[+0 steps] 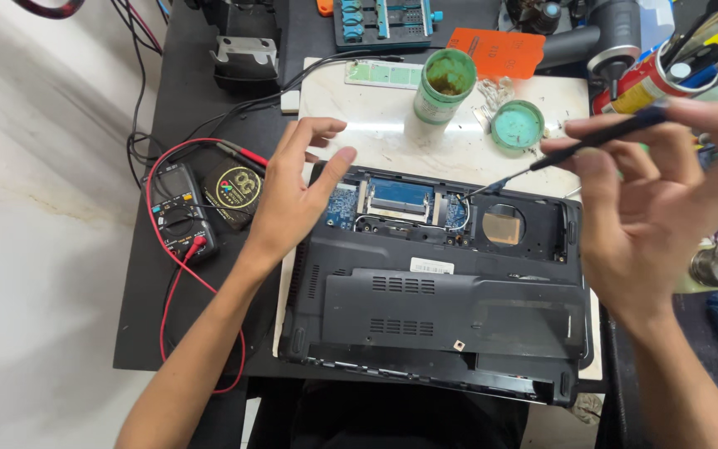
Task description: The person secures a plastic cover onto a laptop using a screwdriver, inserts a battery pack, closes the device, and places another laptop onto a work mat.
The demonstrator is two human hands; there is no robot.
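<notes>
Dark workbench fills the frame, with a white board (376, 125) under an opened black laptop (442, 308) at the centre. I see the left hand (297, 195) spread wide, its palm resting on the laptop's upper left corner. At the right of the frame the right hand (650, 199) pinches a thin screwdriver (592, 141) — its tip points at the exposed circuit board (400, 199). A multimeter (178, 212) lies at the left.

Probably an electronics repair workshop: opened laptop (434, 283), multimeter (180, 212), flux jar (442, 87), cluttered tools on a dark bench (176, 91).
</notes>
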